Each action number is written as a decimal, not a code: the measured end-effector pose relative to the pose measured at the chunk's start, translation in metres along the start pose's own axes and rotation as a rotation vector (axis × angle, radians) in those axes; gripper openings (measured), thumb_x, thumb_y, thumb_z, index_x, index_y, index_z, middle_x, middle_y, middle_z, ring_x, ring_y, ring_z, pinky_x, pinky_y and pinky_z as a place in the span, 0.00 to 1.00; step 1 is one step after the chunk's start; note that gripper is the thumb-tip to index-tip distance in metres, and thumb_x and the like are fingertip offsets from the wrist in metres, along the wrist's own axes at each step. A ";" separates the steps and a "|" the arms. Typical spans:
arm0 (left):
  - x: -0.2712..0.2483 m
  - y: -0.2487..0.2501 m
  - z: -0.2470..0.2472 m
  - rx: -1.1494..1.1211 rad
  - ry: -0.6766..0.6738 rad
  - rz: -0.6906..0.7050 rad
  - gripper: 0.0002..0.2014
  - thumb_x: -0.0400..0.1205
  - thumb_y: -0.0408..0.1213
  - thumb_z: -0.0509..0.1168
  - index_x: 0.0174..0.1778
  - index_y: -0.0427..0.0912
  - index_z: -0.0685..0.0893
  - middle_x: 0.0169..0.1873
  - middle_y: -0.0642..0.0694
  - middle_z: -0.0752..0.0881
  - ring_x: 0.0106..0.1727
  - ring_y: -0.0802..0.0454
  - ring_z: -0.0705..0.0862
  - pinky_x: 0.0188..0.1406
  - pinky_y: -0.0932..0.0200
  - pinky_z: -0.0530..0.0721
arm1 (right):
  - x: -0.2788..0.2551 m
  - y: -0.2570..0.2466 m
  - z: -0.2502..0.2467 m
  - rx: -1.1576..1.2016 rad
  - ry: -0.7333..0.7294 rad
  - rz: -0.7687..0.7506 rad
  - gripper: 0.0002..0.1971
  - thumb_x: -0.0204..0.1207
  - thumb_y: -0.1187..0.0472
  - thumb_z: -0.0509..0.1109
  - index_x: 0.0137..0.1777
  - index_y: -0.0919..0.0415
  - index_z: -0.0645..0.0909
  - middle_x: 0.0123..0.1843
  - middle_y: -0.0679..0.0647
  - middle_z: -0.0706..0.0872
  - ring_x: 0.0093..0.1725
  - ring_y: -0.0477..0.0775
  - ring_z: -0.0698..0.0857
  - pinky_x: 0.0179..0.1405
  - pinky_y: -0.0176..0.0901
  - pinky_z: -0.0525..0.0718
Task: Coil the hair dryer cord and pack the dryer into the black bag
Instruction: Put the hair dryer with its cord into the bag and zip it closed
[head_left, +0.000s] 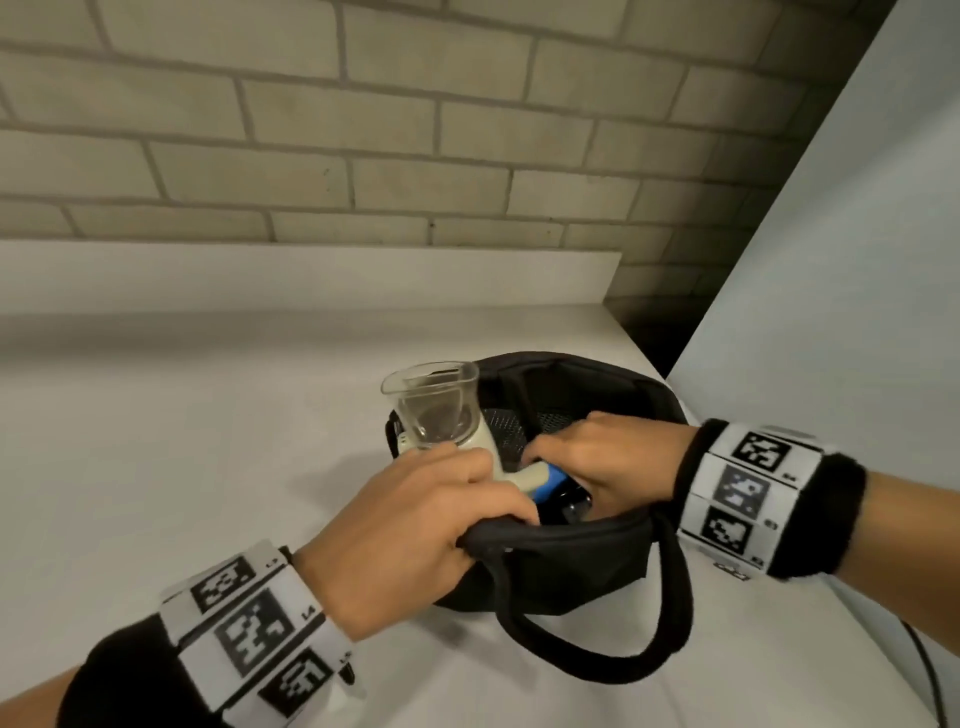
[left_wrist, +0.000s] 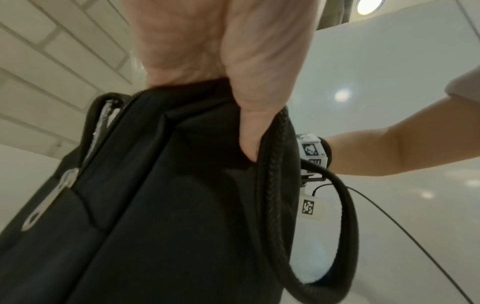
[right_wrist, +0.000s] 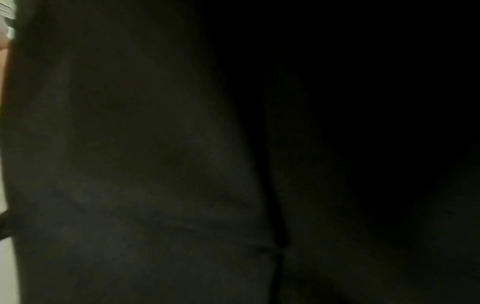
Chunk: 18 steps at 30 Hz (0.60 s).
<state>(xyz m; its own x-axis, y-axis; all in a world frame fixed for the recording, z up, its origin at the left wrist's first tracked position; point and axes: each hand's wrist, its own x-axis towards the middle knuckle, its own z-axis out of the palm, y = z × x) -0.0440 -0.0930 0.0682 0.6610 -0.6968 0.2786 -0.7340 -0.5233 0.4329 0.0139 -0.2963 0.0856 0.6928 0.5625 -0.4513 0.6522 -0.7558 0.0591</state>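
The black bag (head_left: 587, 566) stands open on the white counter. My left hand (head_left: 493, 525) grips its near rim; in the left wrist view the thumb (left_wrist: 259, 107) presses on the black fabric (left_wrist: 168, 205). A cream hair dryer (head_left: 483, 441) with a clear nozzle (head_left: 431, 405) and a blue-sided handle (head_left: 545, 475) leans out of the opening, nozzle up. My right hand (head_left: 550, 457) reaches into the bag with fingers curled over the handle; its fingertips are hidden inside. Something black (head_left: 574, 506) sits beneath the handle; I cannot tell whether it is the cord. The right wrist view is dark, filled by black fabric (right_wrist: 155, 164).
The bag's strap loop (head_left: 623, 660) lies on the counter (head_left: 208, 441) toward me. A raised white ledge (head_left: 311, 275) and a brick wall (head_left: 363, 130) stand behind. A white panel (head_left: 857, 260) closes the right side. A thin black cable (head_left: 930, 675) runs by the right edge.
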 end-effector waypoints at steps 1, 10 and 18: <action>-0.001 -0.001 0.001 -0.018 0.023 -0.017 0.11 0.75 0.45 0.54 0.49 0.64 0.78 0.29 0.67 0.65 0.34 0.66 0.67 0.34 0.69 0.66 | 0.004 0.000 0.001 0.053 -0.041 -0.023 0.27 0.72 0.56 0.68 0.71 0.56 0.64 0.65 0.58 0.79 0.63 0.58 0.78 0.60 0.47 0.72; -0.002 -0.002 0.008 -0.071 0.120 -0.085 0.20 0.70 0.38 0.66 0.54 0.67 0.76 0.31 0.69 0.64 0.39 0.67 0.69 0.31 0.71 0.69 | 0.020 -0.006 0.014 0.274 -0.267 -0.028 0.30 0.74 0.66 0.67 0.74 0.59 0.60 0.69 0.67 0.70 0.67 0.64 0.72 0.68 0.53 0.71; -0.005 -0.002 0.001 -0.058 0.075 -0.134 0.20 0.70 0.40 0.62 0.55 0.68 0.74 0.34 0.68 0.67 0.40 0.68 0.71 0.31 0.71 0.71 | 0.010 -0.008 0.005 0.042 -0.345 0.095 0.35 0.76 0.54 0.64 0.77 0.41 0.46 0.72 0.66 0.66 0.67 0.66 0.72 0.63 0.52 0.72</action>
<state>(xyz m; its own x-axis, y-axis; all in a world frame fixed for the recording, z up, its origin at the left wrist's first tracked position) -0.0463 -0.0891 0.0647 0.7638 -0.5827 0.2777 -0.6297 -0.5781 0.5190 0.0143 -0.2862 0.0758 0.6004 0.3482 -0.7199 0.5715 -0.8165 0.0816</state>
